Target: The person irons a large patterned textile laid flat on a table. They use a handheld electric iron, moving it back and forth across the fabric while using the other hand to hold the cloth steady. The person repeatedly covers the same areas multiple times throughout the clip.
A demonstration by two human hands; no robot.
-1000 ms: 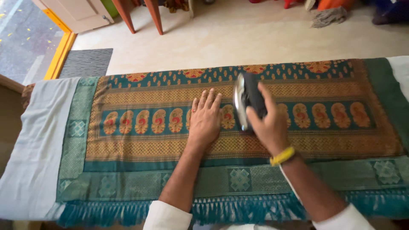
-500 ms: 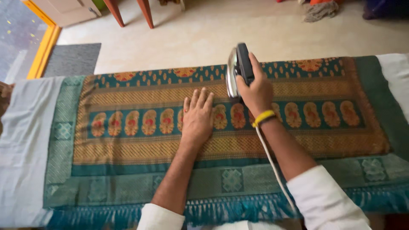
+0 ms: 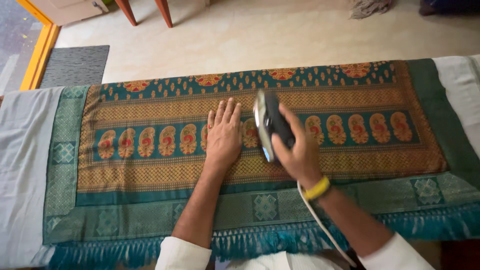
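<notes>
A green and gold patterned cloth with a fringed front edge lies spread flat across a padded board. My left hand rests palm down on the cloth's middle band, fingers spread. My right hand, with a yellow band at the wrist, grips the handle of a dark electric iron. The iron is tilted on its side, its metal soleplate facing left toward my left hand. A white cord runs from the iron back along my right forearm.
A grey sheet covers the board under the cloth and shows at both ends. Beyond the board is a tiled floor, with a grey doormat at the upper left, wooden chair legs and a heap of cloth at the top.
My right hand has brought the iron down and back toward me, from the cloth's far border to its middle band. My left hand has stayed flat in the same spot.
</notes>
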